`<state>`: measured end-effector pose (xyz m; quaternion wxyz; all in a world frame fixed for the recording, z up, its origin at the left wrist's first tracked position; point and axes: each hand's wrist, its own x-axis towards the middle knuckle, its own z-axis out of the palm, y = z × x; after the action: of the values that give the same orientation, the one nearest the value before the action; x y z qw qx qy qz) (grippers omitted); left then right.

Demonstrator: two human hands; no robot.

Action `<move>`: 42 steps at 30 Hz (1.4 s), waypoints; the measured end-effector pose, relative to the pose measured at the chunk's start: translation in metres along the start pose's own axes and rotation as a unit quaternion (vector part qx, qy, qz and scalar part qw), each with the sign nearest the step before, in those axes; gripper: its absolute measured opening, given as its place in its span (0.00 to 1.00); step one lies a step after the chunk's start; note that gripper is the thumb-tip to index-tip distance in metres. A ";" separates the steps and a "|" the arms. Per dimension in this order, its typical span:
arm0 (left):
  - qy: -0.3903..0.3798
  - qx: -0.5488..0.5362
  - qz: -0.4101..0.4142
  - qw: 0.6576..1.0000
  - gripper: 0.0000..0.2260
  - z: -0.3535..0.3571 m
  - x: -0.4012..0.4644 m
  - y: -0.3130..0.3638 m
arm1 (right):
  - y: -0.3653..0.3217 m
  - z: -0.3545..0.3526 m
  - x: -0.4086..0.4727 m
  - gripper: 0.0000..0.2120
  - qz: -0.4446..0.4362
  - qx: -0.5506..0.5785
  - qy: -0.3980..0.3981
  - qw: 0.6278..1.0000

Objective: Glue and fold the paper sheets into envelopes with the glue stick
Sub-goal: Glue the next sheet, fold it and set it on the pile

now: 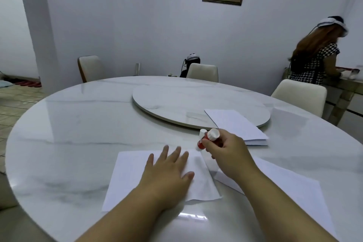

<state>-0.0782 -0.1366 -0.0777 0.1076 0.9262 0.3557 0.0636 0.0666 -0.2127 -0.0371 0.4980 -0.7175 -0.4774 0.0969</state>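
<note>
The left hand (169,171) lies flat, fingers straight, pinning the white paper sheet (157,179) to the round marble desk (78,124). The right hand (227,153) grips the red glue stick (206,140), tip down at the sheet's far right corner, likely to apply glue.

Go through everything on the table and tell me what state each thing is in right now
Glue stick: uncapped, gripped by right hand.
Cap: off, standing on table.
Front sheet: partly folded, pressed flat by left hand.
Paper stack: untouched.
Right sheet: flat.
</note>
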 end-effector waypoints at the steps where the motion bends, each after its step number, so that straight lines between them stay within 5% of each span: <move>1: -0.021 0.016 -0.005 1.000 0.26 0.002 0.001 -0.001 | 0.003 0.004 0.002 0.03 -0.001 -0.008 -0.015 1.000; 11: -0.049 0.028 -0.010 0.998 0.27 0.006 0.007 -0.008 | 0.004 -0.015 -0.018 0.13 -0.043 -0.072 -0.108 0.991; 16: -0.058 0.047 0.010 0.997 0.27 0.003 0.004 -0.007 | 0.010 -0.023 -0.023 0.17 0.013 0.036 -0.141 0.989; 20: -0.169 0.040 0.107 0.979 0.25 -0.025 0.004 -0.020 | 0.017 -0.034 -0.013 0.07 0.034 0.274 0.063 0.959; 22: -0.174 0.011 0.131 0.976 0.25 -0.038 0.002 -0.026 | 0.023 -0.039 -0.010 0.10 0.019 0.303 0.146 0.942; 26: -0.031 0.113 -0.020 0.993 0.28 -0.021 -0.003 -0.021 | 0.018 -0.025 -0.013 0.08 -0.063 0.241 0.133 0.959; 31: -0.095 -0.030 0.117 0.988 0.25 -0.016 -0.003 -0.015 | 0.010 0.003 -0.017 0.06 -0.113 0.140 0.022 0.983; 34: -0.005 -0.018 0.087 0.996 0.26 -0.008 0.000 -0.013 | 0.013 0.008 -0.013 0.04 -0.095 0.060 0.004 0.994; 42: -0.054 0.030 0.060 0.996 0.29 0.000 0.002 -0.015 | 0.012 0.005 -0.013 0.04 -0.046 -0.003 -0.052 0.998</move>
<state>-0.0861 -0.1246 -0.0808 0.0950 0.9509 0.2945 0.0090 0.0639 -0.2204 -0.0538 0.4747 -0.6901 -0.5352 0.1094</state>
